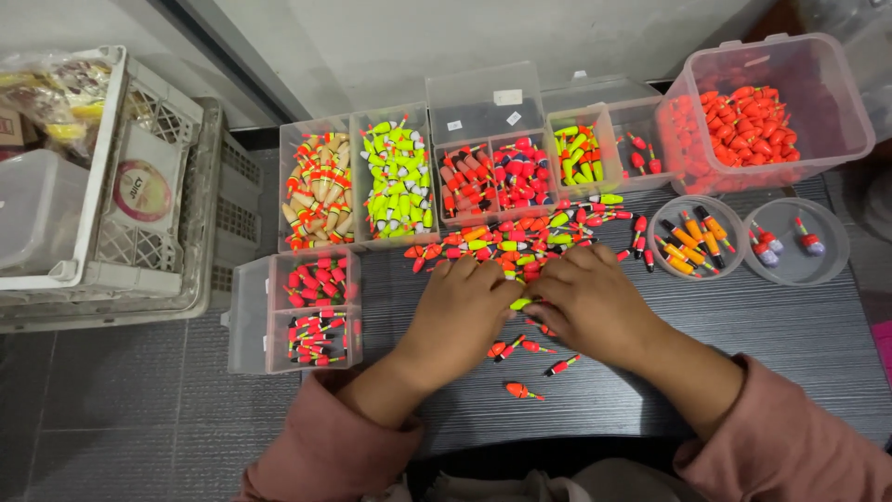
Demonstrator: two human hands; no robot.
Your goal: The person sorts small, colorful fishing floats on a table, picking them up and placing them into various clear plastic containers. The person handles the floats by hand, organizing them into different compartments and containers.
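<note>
My left hand (pixel 457 316) and my right hand (pixel 587 302) rest palm down on a dark ribbed table (pixel 780 335), fingertips meeting at a loose heap of small fishing floats (pixel 520 240) in red, orange and yellow-green. A yellow-green float (pixel 520 304) shows between the two thumbs; whether either hand grips it I cannot tell. A few red floats (pixel 522 390) lie scattered on the table below my palms. Both sleeves are dusty pink.
Clear sorting boxes stand behind the heap: tan floats (pixel 316 191), yellow-green floats (pixel 398 177), red ones (pixel 492 177). A big tub of orange-red floats (pixel 753 121) sits far right, two round cups (pixel 697 237) (pixel 799 244) beside it, a small box (pixel 311 311) at left, white crates (pixel 139 186) far left.
</note>
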